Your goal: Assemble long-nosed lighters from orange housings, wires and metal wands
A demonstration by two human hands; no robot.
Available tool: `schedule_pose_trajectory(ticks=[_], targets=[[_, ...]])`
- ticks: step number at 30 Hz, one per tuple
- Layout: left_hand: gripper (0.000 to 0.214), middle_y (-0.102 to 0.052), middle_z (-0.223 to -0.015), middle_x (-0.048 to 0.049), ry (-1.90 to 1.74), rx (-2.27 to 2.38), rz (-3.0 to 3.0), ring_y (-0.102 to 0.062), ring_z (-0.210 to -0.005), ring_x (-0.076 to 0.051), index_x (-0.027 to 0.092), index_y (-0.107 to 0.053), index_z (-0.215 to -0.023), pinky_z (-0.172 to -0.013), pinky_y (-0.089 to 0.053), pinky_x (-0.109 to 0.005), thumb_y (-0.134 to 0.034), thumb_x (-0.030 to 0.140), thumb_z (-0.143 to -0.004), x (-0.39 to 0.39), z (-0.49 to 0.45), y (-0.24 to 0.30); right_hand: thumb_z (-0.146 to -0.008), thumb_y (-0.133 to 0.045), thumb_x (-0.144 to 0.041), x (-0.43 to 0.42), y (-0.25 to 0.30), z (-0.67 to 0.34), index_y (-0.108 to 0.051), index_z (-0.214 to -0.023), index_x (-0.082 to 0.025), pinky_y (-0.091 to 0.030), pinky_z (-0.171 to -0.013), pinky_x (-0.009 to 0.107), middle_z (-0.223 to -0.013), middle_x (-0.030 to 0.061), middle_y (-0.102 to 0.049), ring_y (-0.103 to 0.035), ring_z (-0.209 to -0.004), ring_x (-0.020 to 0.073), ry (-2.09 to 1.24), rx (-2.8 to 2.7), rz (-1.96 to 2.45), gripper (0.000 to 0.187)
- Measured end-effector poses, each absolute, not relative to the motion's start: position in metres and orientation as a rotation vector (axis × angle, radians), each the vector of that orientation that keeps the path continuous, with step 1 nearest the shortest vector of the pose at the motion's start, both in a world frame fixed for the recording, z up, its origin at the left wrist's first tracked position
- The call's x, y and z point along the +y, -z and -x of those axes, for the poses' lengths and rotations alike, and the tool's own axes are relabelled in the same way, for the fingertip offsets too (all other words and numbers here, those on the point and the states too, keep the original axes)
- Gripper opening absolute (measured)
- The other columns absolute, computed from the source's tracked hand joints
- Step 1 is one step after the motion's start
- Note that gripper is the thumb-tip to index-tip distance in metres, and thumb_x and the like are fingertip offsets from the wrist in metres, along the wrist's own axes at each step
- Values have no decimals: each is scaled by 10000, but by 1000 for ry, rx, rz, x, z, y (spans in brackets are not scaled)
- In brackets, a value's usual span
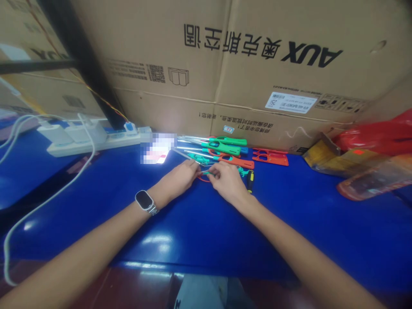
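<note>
My left hand (182, 178), a watch (144, 201) on its wrist, and my right hand (228, 181) meet low over the blue table, fingers pinched. Between them show thin pale wire-like strands and bits of green and red; the fingers mostly hide the piece, so I cannot make out what it is. Just beyond lie several long-necked lighters, among them a green lighter (225, 148) and an orange lighter (238, 162), metal tubes pointing left. Small green plastic parts (242, 171) and a black and yellow screwdriver (250, 181) lie beside my right hand.
Red handle shells (273, 160) lie right of the lighters. A large cardboard box (206, 86) walls off the back. Left are a lit, pixelated screen (158, 148), a power strip (124, 139) and a trailing white cable (61, 189). Packages and a red bag (376, 133) sit right.
</note>
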State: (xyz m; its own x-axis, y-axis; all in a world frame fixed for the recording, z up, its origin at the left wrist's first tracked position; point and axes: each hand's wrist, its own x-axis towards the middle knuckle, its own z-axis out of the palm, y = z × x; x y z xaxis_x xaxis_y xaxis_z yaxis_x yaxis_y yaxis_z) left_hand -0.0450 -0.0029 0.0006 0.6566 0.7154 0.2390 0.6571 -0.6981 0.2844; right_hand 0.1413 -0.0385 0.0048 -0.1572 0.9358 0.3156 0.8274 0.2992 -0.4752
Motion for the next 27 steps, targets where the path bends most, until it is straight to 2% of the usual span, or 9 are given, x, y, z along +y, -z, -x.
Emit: schedule_pose_trajectory(ticks=[8, 18, 23, 27], targets=[[203, -625, -945, -103, -527, 1109, -2657, -613, -900, -224, 151, -579, -938, -833, -525, -372, -408, 227, -1014, -1, 47, 1, -842, -670, -138, -38, -4, -145, -727, -851, -171, -429, -655, 251, -809, 25, -669, -596, -673, 131, -304, -2008, 1502, 66], [189, -613, -931, -94, -552, 1095, -2641, -610, -878, -221, 150, -579, -937, -822, -520, -369, -421, 225, -1010, 0, 47, 5, -905, -602, -166, -40, -7, -142, -756, -838, -179, -379, -681, 278, -815, 44, -612, -577, -744, 165, -121, -2199, 1536, 168], [163, -603, -940, -91, -551, 1103, -2621, -601, -900, -227, 159, -579, -932, -824, -510, -364, -439, 212, -996, -3, 47, -1, -928, -581, -171, -42, -10, -144, -764, -885, -166, -400, -721, 286, -876, 55, -617, -582, -767, 170, -135, -2265, 1519, 189], [165, -582, -1034, -108, -610, 1148, -2789, -560, -983, -268, 163, -590, -1050, -845, -478, -404, -499, 269, -963, -14, 46, -11, -909, -594, -162, -46, -12, -149, -770, -1008, -173, -442, -768, 289, -895, 55, -647, -597, -777, 163, -221, -2232, 1475, 203]])
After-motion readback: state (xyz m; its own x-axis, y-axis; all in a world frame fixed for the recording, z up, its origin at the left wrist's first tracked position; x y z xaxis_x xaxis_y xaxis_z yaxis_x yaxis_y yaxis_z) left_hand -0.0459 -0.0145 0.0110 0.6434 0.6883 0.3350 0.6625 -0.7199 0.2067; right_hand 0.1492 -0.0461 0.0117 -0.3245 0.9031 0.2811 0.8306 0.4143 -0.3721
